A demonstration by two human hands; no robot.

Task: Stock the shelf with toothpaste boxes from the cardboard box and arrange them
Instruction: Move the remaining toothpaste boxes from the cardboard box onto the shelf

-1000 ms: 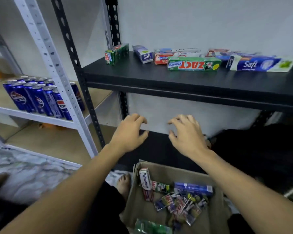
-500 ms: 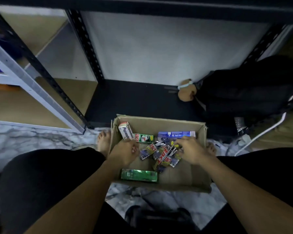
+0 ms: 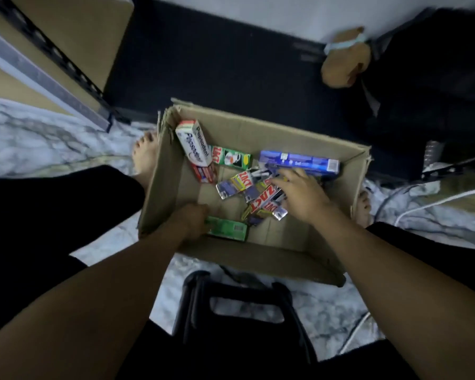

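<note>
From the head camera, the open cardboard box (image 3: 261,256) sits on a pale marbled floor (image 3: 39,138) and serves as the landmark for everything else. Just nearer than the box is a dark plastic stool (image 3: 244,305) with a slot in its top. A bare foot (image 3: 144,152) rests against the box's left wall, and toes (image 3: 364,204) show at its right wall. Beyond the box lies the black bottom shelf (image 3: 217,64) of a rack, with a dark bag (image 3: 428,78) and a tan lump (image 3: 346,64) (blurred, unclear what it is) to the far right. White cables (image 3: 422,207) trail on the floor right of the box.

Inside the box, a white Pepsodent box (image 3: 194,142) leans in the far left corner over a red box (image 3: 205,174). A green Zact box (image 3: 231,158) lies just beside them, and a long blue toothpaste box (image 3: 299,161) lies along the far wall. A loose heap of small Zact packets (image 3: 258,198) fills the middle.

The left hand (image 3: 191,219) is curled at the near left of the box floor, fingers on the end of a green toothpaste box (image 3: 228,229); a full grasp cannot be told. The right hand (image 3: 302,196) lies spread, fingers loosely extended over the packets and touching the blue box, closed on nothing visible.
</note>
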